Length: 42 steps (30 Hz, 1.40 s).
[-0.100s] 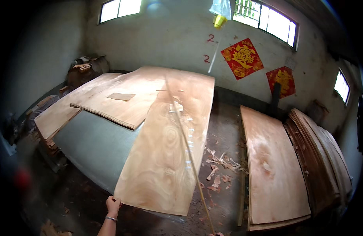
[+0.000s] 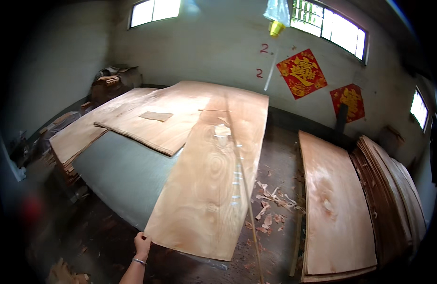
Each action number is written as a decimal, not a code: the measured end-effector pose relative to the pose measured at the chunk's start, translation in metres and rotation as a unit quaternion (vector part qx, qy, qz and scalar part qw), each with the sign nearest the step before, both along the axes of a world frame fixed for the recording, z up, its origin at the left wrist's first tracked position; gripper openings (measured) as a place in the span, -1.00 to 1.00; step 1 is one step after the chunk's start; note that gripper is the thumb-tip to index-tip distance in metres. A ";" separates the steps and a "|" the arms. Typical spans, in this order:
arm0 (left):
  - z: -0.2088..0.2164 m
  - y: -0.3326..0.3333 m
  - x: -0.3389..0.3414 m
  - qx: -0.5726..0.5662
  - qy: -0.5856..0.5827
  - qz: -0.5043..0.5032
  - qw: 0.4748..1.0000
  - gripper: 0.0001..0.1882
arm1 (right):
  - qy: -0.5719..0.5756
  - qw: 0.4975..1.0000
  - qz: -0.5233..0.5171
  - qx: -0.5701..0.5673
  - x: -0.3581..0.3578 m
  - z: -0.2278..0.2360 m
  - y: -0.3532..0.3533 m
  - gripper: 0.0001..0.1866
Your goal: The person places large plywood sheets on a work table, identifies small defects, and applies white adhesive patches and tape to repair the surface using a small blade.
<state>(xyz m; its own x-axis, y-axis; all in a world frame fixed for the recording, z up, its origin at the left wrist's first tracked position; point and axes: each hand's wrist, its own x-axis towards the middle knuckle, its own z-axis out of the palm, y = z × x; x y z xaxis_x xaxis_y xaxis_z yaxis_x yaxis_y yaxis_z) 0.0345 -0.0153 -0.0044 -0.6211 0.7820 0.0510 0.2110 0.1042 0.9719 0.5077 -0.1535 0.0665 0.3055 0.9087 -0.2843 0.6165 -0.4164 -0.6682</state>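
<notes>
My left hand [image 2: 142, 246], with a bracelet on its wrist, pinches the near left corner of a long wood veneer sheet [image 2: 199, 199]. That sheet slopes across the table, with short pale tape strips on its right part. A thin wooden stick [image 2: 249, 208] runs over the sheet from the far end down to the lower edge. My right hand is out of view. Left of the sheet lies a bare grey-green tabletop [image 2: 119, 170]. Beyond it, more veneer sheets [image 2: 152, 132] are spread, with a small brown veneer scrap [image 2: 156, 116] on top.
Veneer shavings [image 2: 270, 203] litter the floor right of the table. Further right stand a stack of veneer sheets [image 2: 339, 203] and darker curved sheets [image 2: 377, 189]. A yellow object in clear plastic [image 2: 276, 26] hangs ahead. Piled bundles [image 2: 112, 85] fill the far left corner.
The whole scene has shifted slightly to the right in the picture. A bit of my right hand showed at the lower edge by the stick before; now it is gone from view.
</notes>
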 end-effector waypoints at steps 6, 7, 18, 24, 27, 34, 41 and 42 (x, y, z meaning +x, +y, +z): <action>0.043 0.024 0.012 0.046 -0.141 -0.053 0.987 -0.75 | 0.045 0.995 -0.051 0.066 -0.037 -0.016 0.007 -0.53; 0.038 0.028 0.011 0.044 -0.054 -0.050 0.996 -0.80 | 0.041 0.999 -0.008 -0.024 -0.050 0.016 0.012 -0.50; 0.109 0.088 0.314 0.274 0.273 -0.520 0.762 -0.94 | 0.146 0.988 0.033 -0.034 -0.092 -0.060 0.033 -0.50; 0.062 0.082 0.412 0.234 0.272 -0.606 0.710 -0.90 | 0.172 0.979 0.060 -0.090 -0.105 -0.085 0.040 -0.54; 0.050 0.073 0.434 0.230 0.250 -0.643 0.686 -0.90 | 0.146 0.982 0.089 -0.082 -0.104 -0.177 0.043 -0.49; 0.056 0.076 0.368 0.213 0.163 -0.716 0.645 -0.75 | 0.140 0.990 0.020 -0.025 -0.116 -0.044 0.033 -0.56; 0.071 0.067 0.200 0.049 0.114 -0.525 0.842 -0.82 | -0.039 0.994 0.026 -0.101 -0.087 0.025 0.045 -0.24; 0.062 0.059 0.185 0.037 0.119 -0.487 0.865 -0.83 | -0.033 0.997 0.036 -0.062 -0.086 0.025 0.054 -0.21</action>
<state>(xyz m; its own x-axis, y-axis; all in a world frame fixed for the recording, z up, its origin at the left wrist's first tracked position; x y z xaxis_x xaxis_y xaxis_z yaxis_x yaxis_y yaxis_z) 0.2193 0.0432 0.0579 0.3648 0.9173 0.1598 0.3581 -0.2967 0.8853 0.4213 -0.0997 0.0914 0.2620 0.8883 -0.3773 0.6896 -0.4458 -0.5707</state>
